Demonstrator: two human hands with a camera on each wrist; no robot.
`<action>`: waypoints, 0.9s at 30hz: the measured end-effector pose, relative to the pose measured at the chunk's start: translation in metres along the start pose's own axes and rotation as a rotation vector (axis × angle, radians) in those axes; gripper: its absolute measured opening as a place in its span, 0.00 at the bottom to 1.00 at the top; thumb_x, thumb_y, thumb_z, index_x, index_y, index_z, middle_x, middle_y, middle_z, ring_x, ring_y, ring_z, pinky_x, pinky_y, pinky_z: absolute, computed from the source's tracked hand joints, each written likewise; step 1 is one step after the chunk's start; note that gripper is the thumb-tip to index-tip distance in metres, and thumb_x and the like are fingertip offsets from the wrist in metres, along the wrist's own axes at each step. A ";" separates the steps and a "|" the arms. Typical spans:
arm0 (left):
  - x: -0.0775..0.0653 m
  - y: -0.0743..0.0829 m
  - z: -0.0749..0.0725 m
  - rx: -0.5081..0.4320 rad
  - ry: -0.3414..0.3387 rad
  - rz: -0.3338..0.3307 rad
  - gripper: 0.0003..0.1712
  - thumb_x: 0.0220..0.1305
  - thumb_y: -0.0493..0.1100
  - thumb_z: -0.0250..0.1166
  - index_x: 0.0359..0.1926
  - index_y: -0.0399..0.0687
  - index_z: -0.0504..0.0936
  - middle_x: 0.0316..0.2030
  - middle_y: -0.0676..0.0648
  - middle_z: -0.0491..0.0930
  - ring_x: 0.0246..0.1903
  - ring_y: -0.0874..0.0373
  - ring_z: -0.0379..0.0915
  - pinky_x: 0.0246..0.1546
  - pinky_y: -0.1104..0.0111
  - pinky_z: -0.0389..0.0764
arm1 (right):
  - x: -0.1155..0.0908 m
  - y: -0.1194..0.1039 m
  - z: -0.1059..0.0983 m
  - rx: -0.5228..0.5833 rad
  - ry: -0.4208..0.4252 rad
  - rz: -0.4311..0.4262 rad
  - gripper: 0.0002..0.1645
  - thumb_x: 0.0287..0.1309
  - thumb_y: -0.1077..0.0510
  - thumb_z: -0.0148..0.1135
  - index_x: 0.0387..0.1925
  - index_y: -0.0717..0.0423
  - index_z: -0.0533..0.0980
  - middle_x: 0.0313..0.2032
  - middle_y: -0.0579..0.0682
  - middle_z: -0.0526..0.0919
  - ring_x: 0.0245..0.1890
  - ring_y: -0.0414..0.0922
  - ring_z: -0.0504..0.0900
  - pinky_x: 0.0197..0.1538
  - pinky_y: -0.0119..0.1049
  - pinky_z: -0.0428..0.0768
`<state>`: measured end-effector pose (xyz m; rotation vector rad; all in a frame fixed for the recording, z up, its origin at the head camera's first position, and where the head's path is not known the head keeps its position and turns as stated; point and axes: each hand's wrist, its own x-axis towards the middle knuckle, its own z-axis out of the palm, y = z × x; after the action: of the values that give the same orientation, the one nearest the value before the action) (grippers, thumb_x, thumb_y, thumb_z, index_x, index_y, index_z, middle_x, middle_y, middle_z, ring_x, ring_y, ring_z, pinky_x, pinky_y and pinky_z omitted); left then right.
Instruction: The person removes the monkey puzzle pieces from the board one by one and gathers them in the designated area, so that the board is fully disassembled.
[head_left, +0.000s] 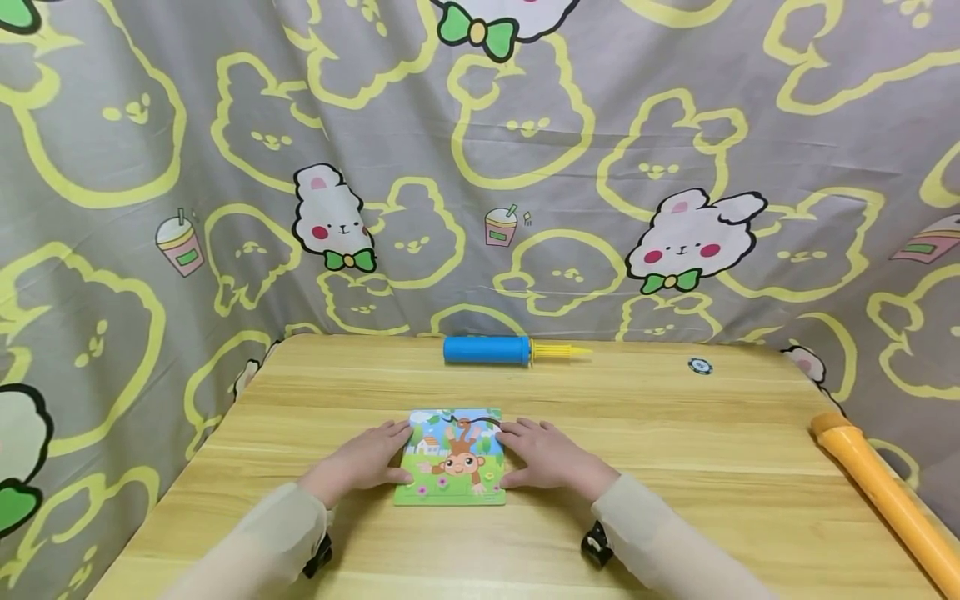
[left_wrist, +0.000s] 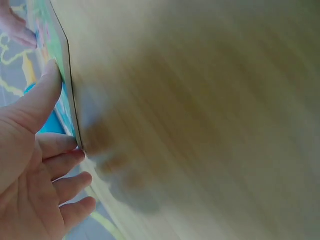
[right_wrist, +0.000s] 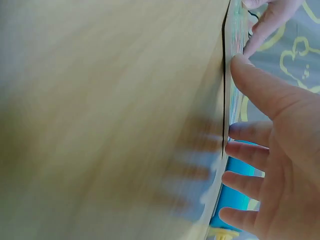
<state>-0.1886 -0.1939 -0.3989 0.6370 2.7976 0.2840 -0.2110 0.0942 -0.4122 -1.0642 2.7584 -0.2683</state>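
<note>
A flat, square picture puzzle (head_left: 457, 479) with a cartoon monkey on green grass lies on the wooden table in front of me. My left hand (head_left: 360, 460) is at its left edge, with thumb and fingertips touching the side. At the right edge my right hand (head_left: 551, 458) mirrors this, thumb nearer me and fingers farther away. The left wrist view shows the left thumb (left_wrist: 47, 92) against the puzzle's border and loosely extended fingers below. Seen from the right wrist, the puzzle's thin edge (right_wrist: 228, 85) meets the right thumb and fingertips.
A blue hand pump (head_left: 486, 350) with a yellow nozzle lies at the table's back edge. To its right is a small round chip (head_left: 701, 366). An orange tube (head_left: 888, 500) lies along the right side. A patterned grey curtain (head_left: 420, 150) hangs behind the table.
</note>
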 end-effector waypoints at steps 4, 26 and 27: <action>0.008 0.014 0.003 0.013 0.008 0.002 0.43 0.57 0.54 0.64 0.64 0.30 0.61 0.65 0.36 0.58 0.64 0.40 0.50 0.62 0.52 0.54 | -0.011 0.010 -0.002 0.033 0.008 0.010 0.44 0.53 0.38 0.61 0.63 0.59 0.65 0.64 0.56 0.63 0.64 0.57 0.57 0.61 0.58 0.57; 0.046 0.093 0.026 0.222 0.022 0.080 0.46 0.59 0.65 0.55 0.66 0.37 0.60 0.66 0.40 0.58 0.64 0.45 0.52 0.63 0.54 0.55 | -0.083 0.074 -0.008 0.182 0.032 0.022 0.47 0.48 0.40 0.66 0.61 0.68 0.65 0.61 0.64 0.63 0.61 0.64 0.60 0.59 0.58 0.60; 0.046 0.096 0.026 0.216 0.018 0.082 0.46 0.59 0.65 0.55 0.66 0.37 0.60 0.66 0.40 0.57 0.64 0.45 0.52 0.63 0.54 0.55 | -0.085 0.075 -0.008 0.188 0.032 0.019 0.47 0.48 0.40 0.65 0.61 0.68 0.65 0.61 0.65 0.63 0.60 0.64 0.60 0.59 0.58 0.60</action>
<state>-0.1828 -0.0851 -0.4094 0.8015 2.8473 0.0011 -0.1989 0.2074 -0.4130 -0.9942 2.7041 -0.5348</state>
